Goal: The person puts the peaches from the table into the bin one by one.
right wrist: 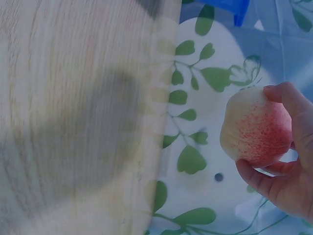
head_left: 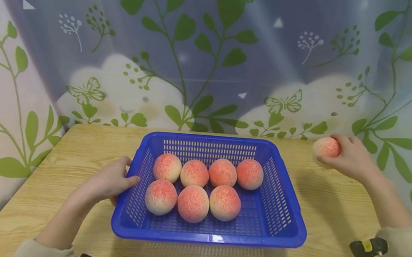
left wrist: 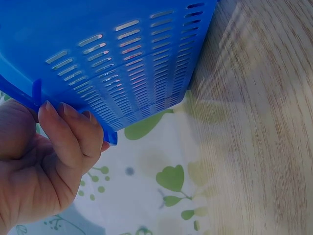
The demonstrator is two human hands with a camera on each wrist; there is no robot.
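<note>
A blue plastic basket with slotted walls stands on the wooden table, holding several red-and-cream peaches in two rows. My left hand grips the basket's left rim, thumb on top; the left wrist view shows its fingers curled under that rim. Off to the right of the basket, my right hand holds another peach above the table's back right part. Thumb and fingers pinch this peach from its sides in the right wrist view, and its pale side faces away from the palm.
The light wooden table runs back to a curtain printed with green leaves and butterflies. Bare table surface shows to the right of the basket, under the right arm's shadow. A black strap device sits at the right sleeve.
</note>
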